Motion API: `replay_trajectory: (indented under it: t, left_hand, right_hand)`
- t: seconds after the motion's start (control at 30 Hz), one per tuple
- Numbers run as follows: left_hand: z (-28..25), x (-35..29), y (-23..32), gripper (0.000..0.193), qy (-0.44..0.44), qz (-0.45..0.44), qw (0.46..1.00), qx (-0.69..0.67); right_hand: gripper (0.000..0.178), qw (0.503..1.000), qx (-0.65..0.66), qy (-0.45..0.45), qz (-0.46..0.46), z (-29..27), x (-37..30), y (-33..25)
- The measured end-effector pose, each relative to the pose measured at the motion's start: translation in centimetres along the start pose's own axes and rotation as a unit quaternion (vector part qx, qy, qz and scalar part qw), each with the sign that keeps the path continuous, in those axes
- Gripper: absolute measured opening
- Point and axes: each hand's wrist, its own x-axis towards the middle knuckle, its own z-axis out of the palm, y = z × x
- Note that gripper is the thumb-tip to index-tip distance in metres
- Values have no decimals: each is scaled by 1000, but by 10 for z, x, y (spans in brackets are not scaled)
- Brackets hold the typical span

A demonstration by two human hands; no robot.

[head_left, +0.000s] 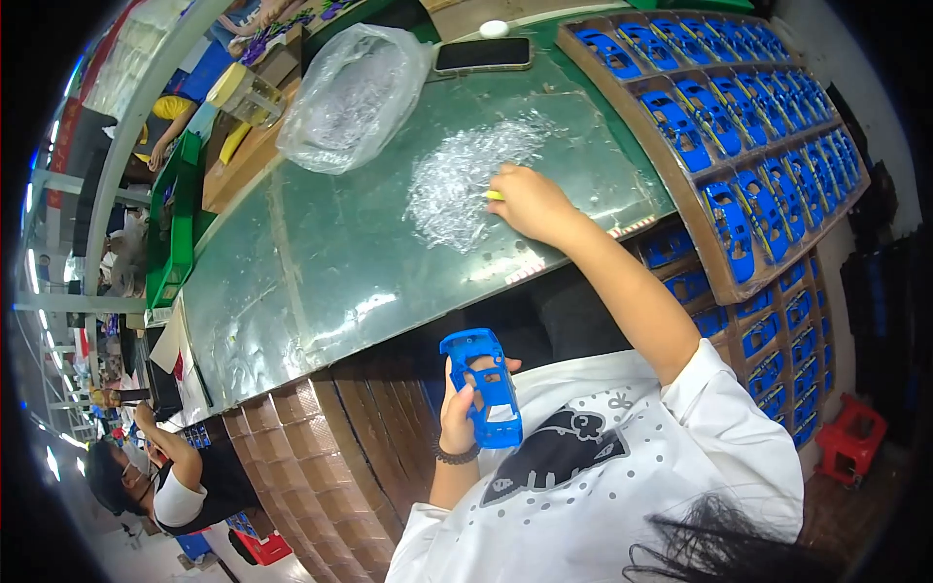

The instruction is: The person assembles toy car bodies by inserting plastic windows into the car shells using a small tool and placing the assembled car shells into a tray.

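Observation:
My left hand (459, 413) holds a blue plastic toy car shell (497, 400) in front of my shirt. The shell has window openings, and a small white patch shows near its lower end. Over the green table (340, 253), my right hand (530, 202) is at the right edge of a heap of small clear plastic pieces (452, 185). Its fingers are drawn together, with a small yellow thing (496, 195) at the tips. Whether that is held or worn on a finger I cannot tell, and any clear piece between the fingers is hidden.
A clear plastic bag (355, 97) of similar pieces lies behind the heap, beside a phone (483, 55) and a white round lid (494, 29). A divided tray (637, 102) of blue shells stands at right, above more trays. Stacked empty trays (301, 437) stand left. A co-worker (160, 476) is farther left.

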Motion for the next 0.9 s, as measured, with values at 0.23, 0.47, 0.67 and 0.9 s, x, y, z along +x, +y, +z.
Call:
replay_trajectory:
  t: [0.23,0.47,0.67,0.9]
  left_hand:
    - [10,21,1,67,63,56,996,8]
    - [25,58,13,67,45,59,982,176]
    - [33,70,1,66,20,49,981,188]
    - [36,76,-7,54,61,111,970,206]
  right_hand:
    - [16,996,-43,-67,49,-11,-12,10]
    - [9,995,95,31,10,-36,-41,-17]
    - [12,980,192,11,57,-21,-74,-24]
    - [10,990,115,62,57,-6,-81,-28]
